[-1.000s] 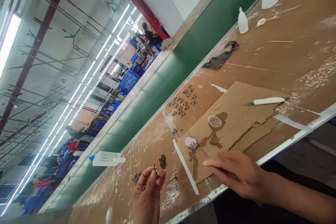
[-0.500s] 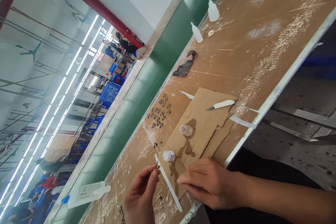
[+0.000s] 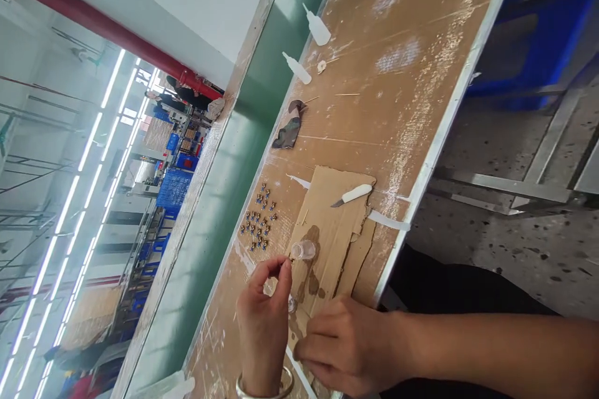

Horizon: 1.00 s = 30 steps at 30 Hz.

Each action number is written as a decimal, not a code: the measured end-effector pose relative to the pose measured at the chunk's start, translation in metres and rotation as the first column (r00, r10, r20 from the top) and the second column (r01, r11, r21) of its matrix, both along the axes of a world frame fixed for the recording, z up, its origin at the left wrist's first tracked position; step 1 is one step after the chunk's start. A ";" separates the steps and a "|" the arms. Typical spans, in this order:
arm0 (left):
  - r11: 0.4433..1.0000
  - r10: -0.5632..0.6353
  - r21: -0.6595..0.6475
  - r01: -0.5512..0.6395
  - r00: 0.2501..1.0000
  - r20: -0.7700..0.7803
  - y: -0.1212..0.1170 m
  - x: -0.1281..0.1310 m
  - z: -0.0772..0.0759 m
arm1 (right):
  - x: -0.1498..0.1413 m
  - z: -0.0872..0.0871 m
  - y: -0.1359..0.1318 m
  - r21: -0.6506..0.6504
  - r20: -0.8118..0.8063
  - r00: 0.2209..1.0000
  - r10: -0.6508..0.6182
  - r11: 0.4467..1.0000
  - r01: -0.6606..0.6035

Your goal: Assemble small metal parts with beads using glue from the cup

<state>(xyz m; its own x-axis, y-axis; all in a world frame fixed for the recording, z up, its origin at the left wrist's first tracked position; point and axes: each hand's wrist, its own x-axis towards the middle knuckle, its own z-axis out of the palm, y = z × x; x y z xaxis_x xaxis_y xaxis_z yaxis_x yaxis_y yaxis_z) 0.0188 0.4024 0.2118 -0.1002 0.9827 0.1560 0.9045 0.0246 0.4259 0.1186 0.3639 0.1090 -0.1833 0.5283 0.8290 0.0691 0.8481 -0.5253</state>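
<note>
My left hand point(image 3: 264, 324) is raised over the bench, thumb and forefinger pinched on a tiny part that I cannot make out. My right hand point(image 3: 344, 346) lies curled on the near end of a stained cardboard sheet point(image 3: 334, 224), its fingers closed; what it holds is hidden. A small clear cup point(image 3: 303, 250) stands on the cardboard just beyond my left fingertips. A second cup shows partly behind my left hand. A cluster of several small blue and gold parts point(image 3: 257, 221) lies on the bench beside the cardboard. A white-handled knife point(image 3: 353, 194) rests on the cardboard's far end.
Two white squeeze bottles point(image 3: 298, 68) point(image 3: 317, 28) and a dark rag point(image 3: 287, 131) lie further along the wooden bench point(image 3: 397, 31). A green conveyor belt point(image 3: 229, 174) runs beside it. Blue crates point(image 3: 173, 190) and other people are in the distance. Blue bins point(image 3: 538, 31) stand under the bench.
The view has swung downwards and to the right. My left hand has risen with its pinched part towards the near cup, and my right hand has drawn closer to it.
</note>
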 end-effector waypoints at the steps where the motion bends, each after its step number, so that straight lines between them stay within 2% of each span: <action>1: 1.000 -0.018 0.004 0.018 1.000 -0.017 0.003 0.004 0.001 | 0.000 0.000 0.000 -0.002 0.009 1.000 0.000 1.000 0.000; 6: 0.997 -0.079 0.002 0.080 0.993 -0.088 0.013 0.016 0.002 | -0.001 -0.001 0.002 -0.001 -0.001 1.000 0.013 1.000 -0.013; 13: 0.992 -0.125 -0.004 0.127 0.975 -0.186 0.018 0.019 0.001 | -0.005 -0.004 0.003 -0.029 -0.067 0.998 0.006 1.000 -0.008; 22: 0.988 -0.150 0.002 0.154 0.964 -0.219 0.018 0.023 0.001 | -0.003 -0.002 0.004 -0.042 -0.167 0.985 -0.031 0.999 0.025; 30: 0.982 -0.179 0.014 0.189 0.946 -0.271 0.020 0.024 0.002 | -0.005 -0.003 0.005 -0.055 -0.166 0.986 -0.029 0.998 0.020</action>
<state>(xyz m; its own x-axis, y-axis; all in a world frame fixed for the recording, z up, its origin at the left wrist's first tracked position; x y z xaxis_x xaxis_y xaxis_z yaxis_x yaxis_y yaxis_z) 0.0430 0.4220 0.2140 0.1325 0.9726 0.1909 0.9724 -0.1649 0.1653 0.1135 0.3690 0.1064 -0.0317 0.5746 0.8179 -0.0028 0.8182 -0.5749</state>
